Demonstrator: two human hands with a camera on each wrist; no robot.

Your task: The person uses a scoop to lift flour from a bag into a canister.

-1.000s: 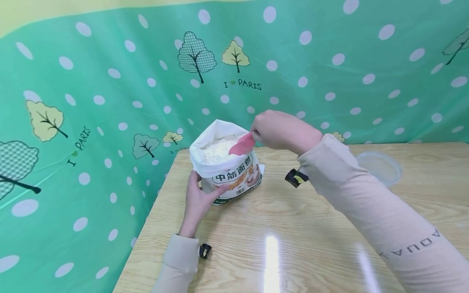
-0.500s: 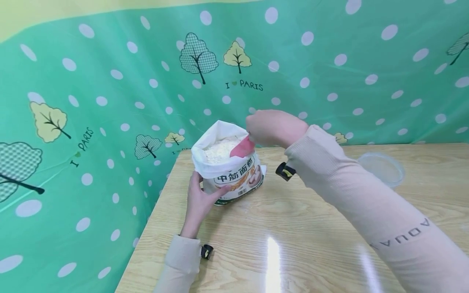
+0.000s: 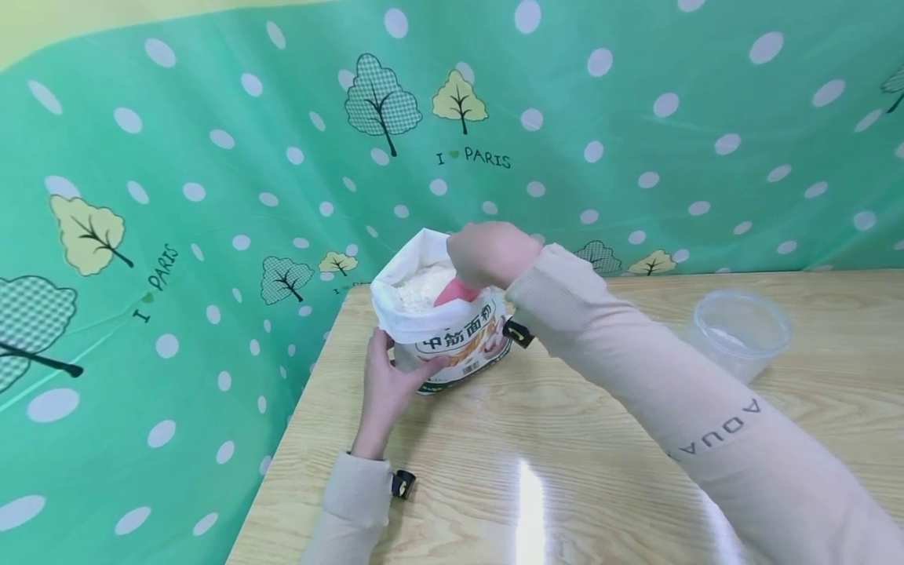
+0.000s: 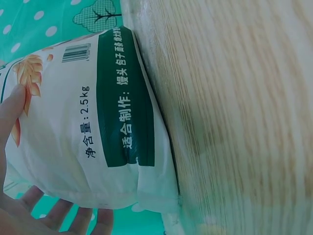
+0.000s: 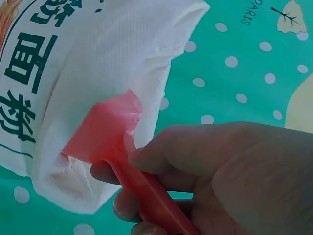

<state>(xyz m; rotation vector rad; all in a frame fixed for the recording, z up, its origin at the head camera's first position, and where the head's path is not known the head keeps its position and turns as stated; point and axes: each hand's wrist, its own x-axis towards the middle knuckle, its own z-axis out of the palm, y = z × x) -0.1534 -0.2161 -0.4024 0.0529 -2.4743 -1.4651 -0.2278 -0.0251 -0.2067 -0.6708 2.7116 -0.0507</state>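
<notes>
A white bag of flour point(image 3: 452, 345), its rim rolled down, stands upright on the wooden table. White flour point(image 3: 421, 287) shows in its mouth. My left hand point(image 3: 387, 386) holds the bag low on its left side, thumb point(image 4: 14, 105) across the printed front and fingers round the side. Above the bag's right rim, my right hand point(image 3: 490, 253) grips a red plastic scoop point(image 3: 455, 291) by its handle. In the right wrist view the fingers wrap the handle of the scoop point(image 5: 115, 127), whose blade lies at the bag's mouth; part of the blade is hidden inside.
A clear round plastic tub point(image 3: 740, 333) stands on the table point(image 3: 600, 439) to the right, partly behind the right sleeve point(image 3: 621, 353). A green dotted cloth point(image 3: 297, 102) hangs behind and along the left edge of the table.
My right hand has moved left and slightly down over the bag, pushing the scoop further in at the mouth. More of the clear tub shows now. The left hand keeps its hold.
</notes>
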